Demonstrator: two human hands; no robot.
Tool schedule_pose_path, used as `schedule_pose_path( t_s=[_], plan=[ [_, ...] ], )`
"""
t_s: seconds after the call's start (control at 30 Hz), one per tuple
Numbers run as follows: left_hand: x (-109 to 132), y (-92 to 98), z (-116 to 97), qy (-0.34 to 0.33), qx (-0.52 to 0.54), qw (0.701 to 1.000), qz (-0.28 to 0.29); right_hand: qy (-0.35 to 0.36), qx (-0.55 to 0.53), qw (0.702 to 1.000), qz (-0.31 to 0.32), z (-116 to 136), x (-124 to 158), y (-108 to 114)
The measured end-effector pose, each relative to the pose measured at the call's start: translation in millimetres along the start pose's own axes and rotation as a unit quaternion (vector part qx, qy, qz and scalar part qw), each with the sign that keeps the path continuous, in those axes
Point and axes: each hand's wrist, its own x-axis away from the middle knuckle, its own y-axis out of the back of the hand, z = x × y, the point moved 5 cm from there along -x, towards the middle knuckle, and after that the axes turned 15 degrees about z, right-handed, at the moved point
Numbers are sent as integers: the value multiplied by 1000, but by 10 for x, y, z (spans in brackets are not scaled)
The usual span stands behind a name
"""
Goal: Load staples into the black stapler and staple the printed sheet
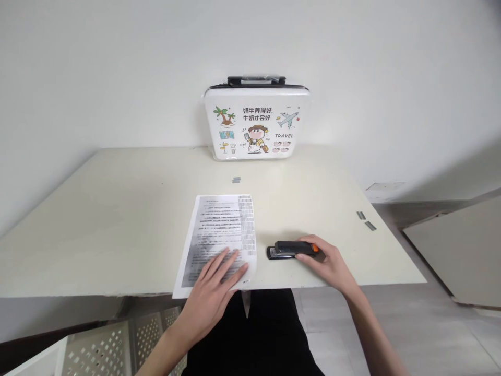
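The left hand (211,292) lies spread on the paper (219,222) while the right hand (327,262) holds the stapler (290,247) in a narrow grip.

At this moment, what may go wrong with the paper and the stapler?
The printed paper reaches the near edge of the table, so it might slip off if the left hand lifts. The right hand holds the stapler by its orange-marked end; a finger could possibly get pinched if it is pressed carelessly.
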Motion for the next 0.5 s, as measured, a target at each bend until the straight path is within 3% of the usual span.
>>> schedule_pose_path(
  t_s=[0.3, 0.5],
  plan=[
    [-312, -79, -340, -31, 4, 999, 21, -1, -10, 1000, 3, -20, -4, -6],
    [-365, -98, -477, -33, 48, 998, 22, -11, 3, 1000, 24, -17, 11, 34]
  ],
)
